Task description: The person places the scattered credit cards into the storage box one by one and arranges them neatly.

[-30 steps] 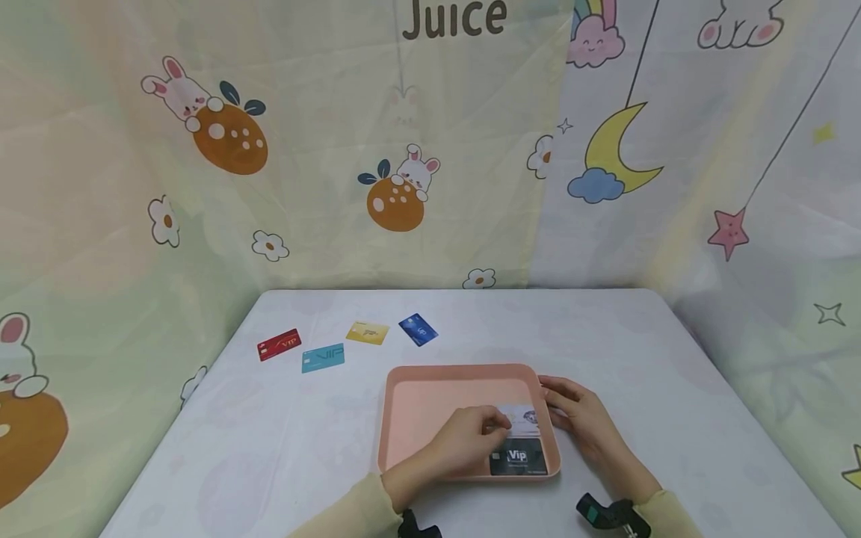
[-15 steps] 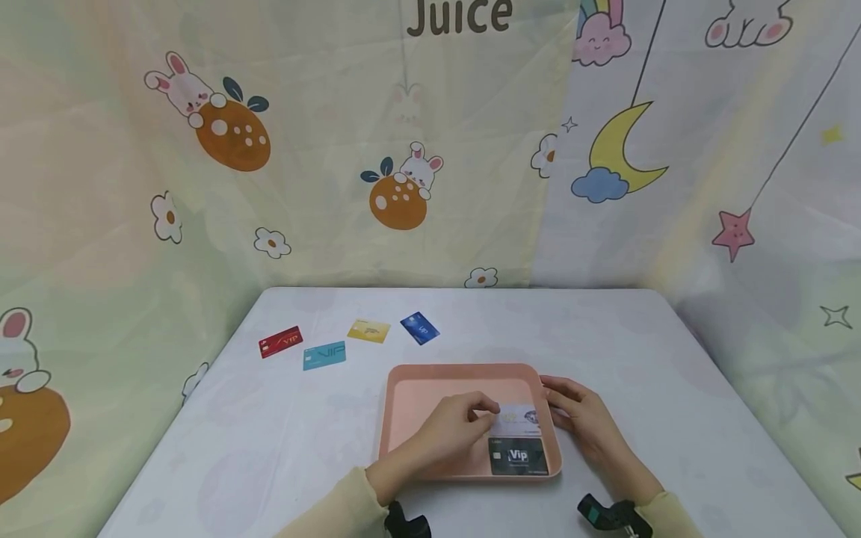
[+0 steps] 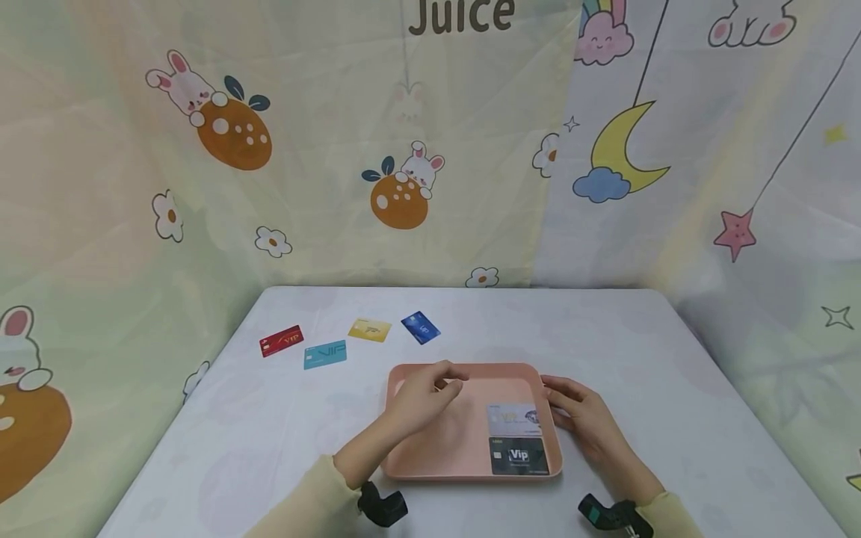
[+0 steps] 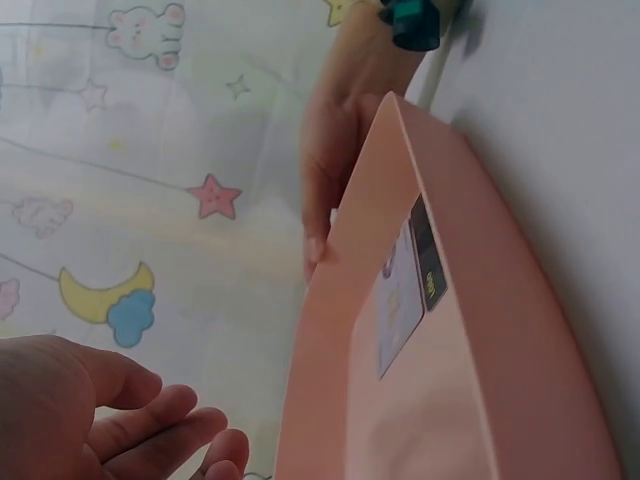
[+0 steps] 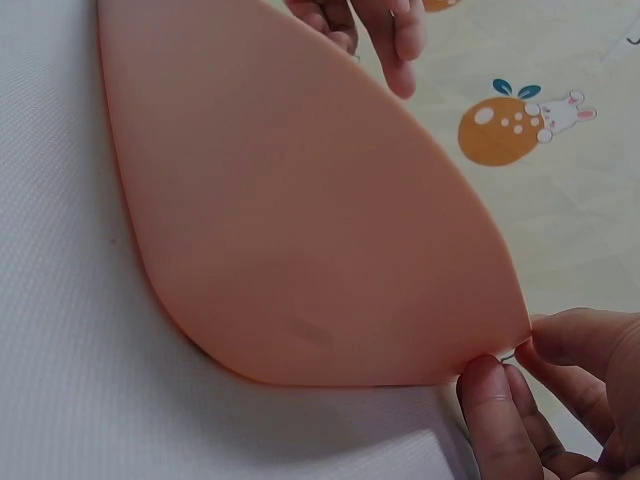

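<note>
My left hand [image 3: 422, 397] hovers over the left part of a pink tray [image 3: 474, 478], with fingers loosely bent and nothing in them. In the left wrist view those fingers [image 4: 160, 425] stand apart from the tray wall. At the tray's right side my right hand [image 3: 587, 418] holds the edge; the right wrist view has its thumb and fingers [image 5: 490, 390] against the corner. Inside the tray, at the right, a silvery-white VIP card [image 3: 514, 420] lies just above a black VIP card [image 3: 518, 456], their edges close together.
Beyond the tray on the white table [image 3: 605, 329] lie a red card [image 3: 282, 341], a teal card [image 3: 326, 355], a yellow card [image 3: 369, 330] and a blue card [image 3: 421, 327]. Printed cloth [image 3: 323, 149] hangs behind and at both sides.
My left hand has let go of the silvery-white card and moved up and to the left, uncovering both cards in the tray. The right hand has kept its place at the tray.
</note>
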{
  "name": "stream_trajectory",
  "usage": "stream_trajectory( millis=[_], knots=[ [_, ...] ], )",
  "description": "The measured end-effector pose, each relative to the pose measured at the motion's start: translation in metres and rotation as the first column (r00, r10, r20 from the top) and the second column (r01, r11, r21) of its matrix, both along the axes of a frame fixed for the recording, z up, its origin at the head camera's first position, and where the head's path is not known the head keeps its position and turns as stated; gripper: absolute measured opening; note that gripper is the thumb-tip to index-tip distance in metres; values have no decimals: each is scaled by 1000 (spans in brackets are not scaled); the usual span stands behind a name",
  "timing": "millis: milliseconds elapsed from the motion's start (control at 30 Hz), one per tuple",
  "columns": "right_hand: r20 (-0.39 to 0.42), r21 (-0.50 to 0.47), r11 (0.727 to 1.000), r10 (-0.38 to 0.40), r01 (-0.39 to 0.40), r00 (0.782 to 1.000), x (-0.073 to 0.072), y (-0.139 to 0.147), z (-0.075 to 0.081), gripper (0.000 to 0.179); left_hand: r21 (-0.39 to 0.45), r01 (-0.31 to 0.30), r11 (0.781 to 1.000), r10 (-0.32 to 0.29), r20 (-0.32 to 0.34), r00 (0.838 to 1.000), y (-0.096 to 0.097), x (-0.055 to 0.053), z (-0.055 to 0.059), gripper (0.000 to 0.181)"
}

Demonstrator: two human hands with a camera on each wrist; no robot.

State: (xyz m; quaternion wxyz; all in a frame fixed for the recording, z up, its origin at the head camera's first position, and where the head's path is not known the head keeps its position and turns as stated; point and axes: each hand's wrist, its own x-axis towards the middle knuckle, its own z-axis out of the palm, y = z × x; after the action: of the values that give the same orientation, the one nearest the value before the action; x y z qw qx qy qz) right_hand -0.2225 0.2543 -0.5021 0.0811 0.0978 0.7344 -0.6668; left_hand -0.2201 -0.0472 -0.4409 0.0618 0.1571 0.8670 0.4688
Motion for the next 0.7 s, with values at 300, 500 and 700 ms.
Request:
stream_trajectory(
  millis=[300,500,700],
  knots=[
    [6,12,1000,-7,7,1000,1,1,1,52,-2,-66,998,66,-17,998,-29,-13,4,24],
    [5,14,1000,-7,7,1000,2,2,1,53,-18,-146,989,145,-40,989,-53,-26,2,21],
    [2,6,1000,6,-6,1000,2,0,1,51,-42,-230,972,229,-23,973,-76,-35,3,23]
  ],
)
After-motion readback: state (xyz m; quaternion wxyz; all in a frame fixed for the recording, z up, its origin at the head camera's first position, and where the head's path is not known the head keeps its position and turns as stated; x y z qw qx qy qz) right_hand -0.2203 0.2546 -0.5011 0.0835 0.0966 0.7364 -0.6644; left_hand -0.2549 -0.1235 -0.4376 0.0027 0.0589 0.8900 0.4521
